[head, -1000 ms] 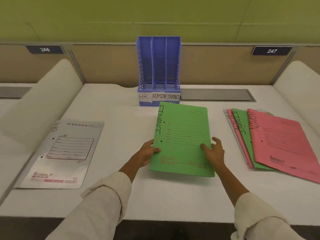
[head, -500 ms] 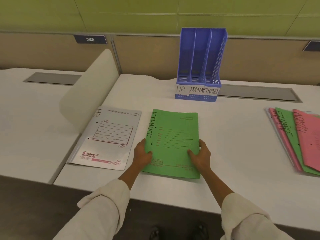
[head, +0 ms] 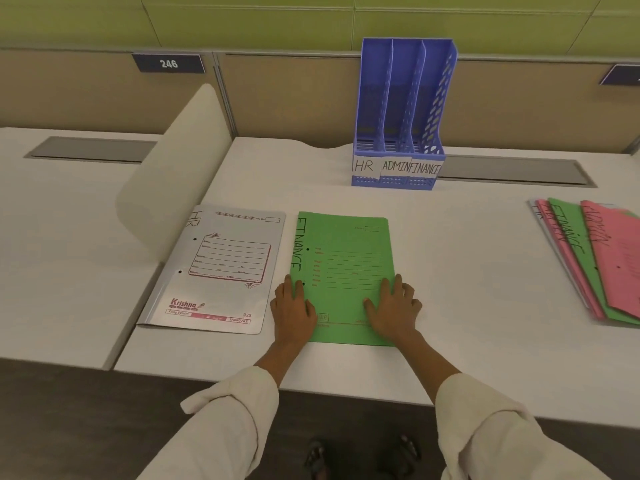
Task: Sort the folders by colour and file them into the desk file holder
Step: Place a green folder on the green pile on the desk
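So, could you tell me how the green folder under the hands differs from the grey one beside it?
The green folder is marked FINANCE; the grey folder is marked HR. The left hand and right hand rest flat on the green one; nothing touches the grey one, which lies slightly askew. Both lie flat and closed on the desk.

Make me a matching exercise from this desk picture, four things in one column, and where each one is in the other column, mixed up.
1. green FINANCE folder
2. white HR folder
3. blue file holder
4. fanned folder stack

A. far right of the desk
B. upright at the back
C. leftmost, by the divider
D. flat under both hands

Pairs: 1-D, 2-C, 3-B, 4-A
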